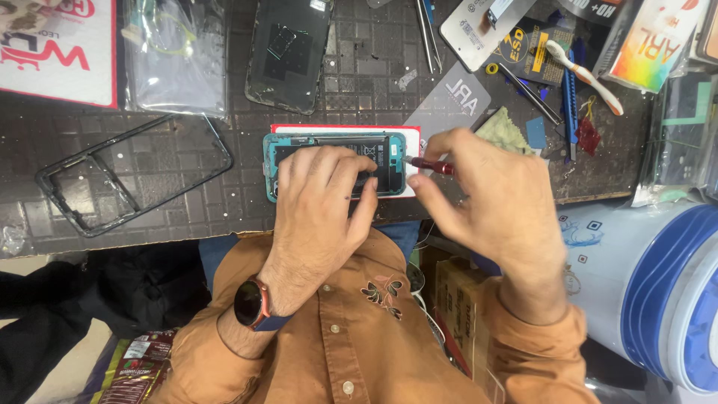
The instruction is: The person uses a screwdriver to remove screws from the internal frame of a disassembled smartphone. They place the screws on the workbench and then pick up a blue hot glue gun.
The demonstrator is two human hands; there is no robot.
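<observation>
Phone, opened, lies pinned under left hand; right hand pinches red screwdriver.

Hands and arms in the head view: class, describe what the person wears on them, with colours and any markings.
Both arms wear long orange-brown shirt sleeves, the left sleeve pushed back from the wrist, the right sleeve reaching it. A round black-faced watch with a reddish rim sits on the left wrist. Both hands are bare: no gloves, no rings visible.

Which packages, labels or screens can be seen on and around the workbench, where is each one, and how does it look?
White box with red lettering: far left, flat rectangle.
Clear plastic bag: beside that box, shiny.
Dark phone panel: top middle, black, rectangular.
Grey card: behind the right hand.
Rainbow-coloured box: top right.
Dark red snack wrapper: bottom left.
</observation>
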